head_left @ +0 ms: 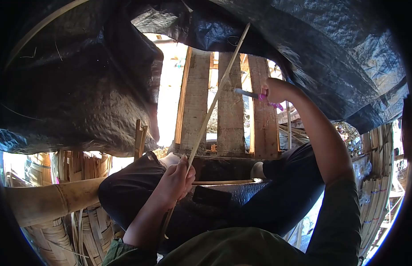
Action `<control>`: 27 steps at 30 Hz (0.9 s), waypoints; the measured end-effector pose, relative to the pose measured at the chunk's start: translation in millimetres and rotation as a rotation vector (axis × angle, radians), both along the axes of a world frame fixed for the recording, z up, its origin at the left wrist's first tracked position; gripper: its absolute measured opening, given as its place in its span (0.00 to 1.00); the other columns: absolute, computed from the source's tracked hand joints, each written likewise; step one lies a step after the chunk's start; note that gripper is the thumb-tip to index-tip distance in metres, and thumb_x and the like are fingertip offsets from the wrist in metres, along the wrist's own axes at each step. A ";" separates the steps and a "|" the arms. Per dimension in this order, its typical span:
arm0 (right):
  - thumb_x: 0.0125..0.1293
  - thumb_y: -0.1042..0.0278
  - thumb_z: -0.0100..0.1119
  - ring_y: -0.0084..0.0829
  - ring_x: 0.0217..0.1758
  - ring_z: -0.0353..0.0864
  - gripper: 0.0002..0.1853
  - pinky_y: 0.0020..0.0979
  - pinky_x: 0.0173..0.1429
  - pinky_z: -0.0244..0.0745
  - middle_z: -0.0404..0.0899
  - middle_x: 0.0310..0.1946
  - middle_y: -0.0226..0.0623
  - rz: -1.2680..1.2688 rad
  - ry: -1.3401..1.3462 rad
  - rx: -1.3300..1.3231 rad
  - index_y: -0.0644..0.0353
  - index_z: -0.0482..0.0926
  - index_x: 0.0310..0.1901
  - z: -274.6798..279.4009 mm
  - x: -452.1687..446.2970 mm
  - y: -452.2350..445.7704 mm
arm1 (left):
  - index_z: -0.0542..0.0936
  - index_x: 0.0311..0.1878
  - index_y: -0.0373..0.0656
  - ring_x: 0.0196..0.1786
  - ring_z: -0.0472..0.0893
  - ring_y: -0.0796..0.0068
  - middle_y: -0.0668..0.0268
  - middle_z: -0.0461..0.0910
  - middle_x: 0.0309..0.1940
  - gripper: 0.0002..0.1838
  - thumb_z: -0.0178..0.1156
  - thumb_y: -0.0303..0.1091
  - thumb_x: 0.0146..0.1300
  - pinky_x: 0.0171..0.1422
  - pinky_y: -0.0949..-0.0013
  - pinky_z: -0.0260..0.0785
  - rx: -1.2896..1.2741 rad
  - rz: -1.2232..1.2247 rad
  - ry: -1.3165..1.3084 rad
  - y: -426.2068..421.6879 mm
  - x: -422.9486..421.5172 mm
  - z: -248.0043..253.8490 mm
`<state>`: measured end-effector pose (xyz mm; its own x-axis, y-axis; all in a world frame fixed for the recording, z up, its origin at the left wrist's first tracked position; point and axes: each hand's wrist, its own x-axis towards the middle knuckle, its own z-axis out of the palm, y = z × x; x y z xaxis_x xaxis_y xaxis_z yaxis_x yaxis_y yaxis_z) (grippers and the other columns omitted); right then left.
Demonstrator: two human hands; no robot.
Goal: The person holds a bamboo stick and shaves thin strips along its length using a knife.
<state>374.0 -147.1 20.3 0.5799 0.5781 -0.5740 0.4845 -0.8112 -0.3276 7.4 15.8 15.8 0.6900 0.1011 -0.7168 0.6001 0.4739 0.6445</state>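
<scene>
The pale, slender strip slants from the lower centre of the frame to the top centre, its upper end free near the edge of a black sheet. Open space lies between the strip and the blade tip of the purple-handled tool, right of centre. The left hand, lower centre, has its grip closed around the strip; the right hand has its grip curled around the tool's handle — fingers mostly hidden, the blade blurred. The strip's lower end is lost against dark clothing. Behind stand rough, grainy planks with bright gaps; a smooth, jointed bamboo pole — cut off at the left — is thick and round.
</scene>
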 end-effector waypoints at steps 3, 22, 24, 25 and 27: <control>0.61 0.74 0.64 0.29 0.35 0.85 0.07 0.30 0.27 0.78 0.84 0.28 0.35 0.194 -0.007 -0.125 0.63 0.83 0.41 11.5 -9.6 -6.4 | 0.63 0.25 0.49 0.10 0.51 0.84 0.76 0.54 0.12 0.25 0.32 0.52 0.78 0.13 0.75 0.45 0.020 -0.008 -0.007 -1.9 -1.2 -0.7; 0.56 0.75 0.58 0.38 0.25 0.85 0.08 0.36 0.33 0.81 0.82 0.24 0.50 0.271 -0.146 -0.051 0.71 0.80 0.34 9.3 -98.8 -10.3 | 0.63 0.25 0.50 0.09 0.51 0.85 0.76 0.54 0.11 0.26 0.33 0.55 0.77 0.12 0.76 0.44 -0.036 -0.030 -0.007 -21.7 4.7 -14.7; 0.60 0.74 0.58 0.35 0.22 0.85 0.07 0.34 0.27 0.80 0.82 0.23 0.48 0.175 -0.154 -0.093 0.71 0.79 0.35 9.7 -79.3 -24.8 | 0.63 0.25 0.50 0.09 0.51 0.85 0.76 0.54 0.11 0.26 0.33 0.55 0.77 0.12 0.76 0.44 -0.034 -0.033 0.005 -21.2 5.4 -12.2; 0.62 0.72 0.58 0.34 0.22 0.85 0.09 0.33 0.27 0.81 0.82 0.23 0.47 0.054 -0.120 -0.092 0.71 0.78 0.37 14.2 -76.4 -29.3 | 0.63 0.25 0.50 0.09 0.51 0.85 0.76 0.54 0.11 0.26 0.33 0.55 0.77 0.12 0.76 0.43 -0.029 -0.036 0.013 -21.4 5.3 -11.0; 0.65 0.69 0.58 0.33 0.23 0.85 0.10 0.32 0.27 0.81 0.82 0.24 0.46 0.028 -0.017 -0.139 0.71 0.77 0.39 43.3 -81.9 -34.7 | 0.63 0.25 0.50 0.09 0.51 0.85 0.76 0.54 0.11 0.26 0.34 0.54 0.77 0.12 0.76 0.43 -0.030 -0.039 0.011 -21.4 5.4 -10.0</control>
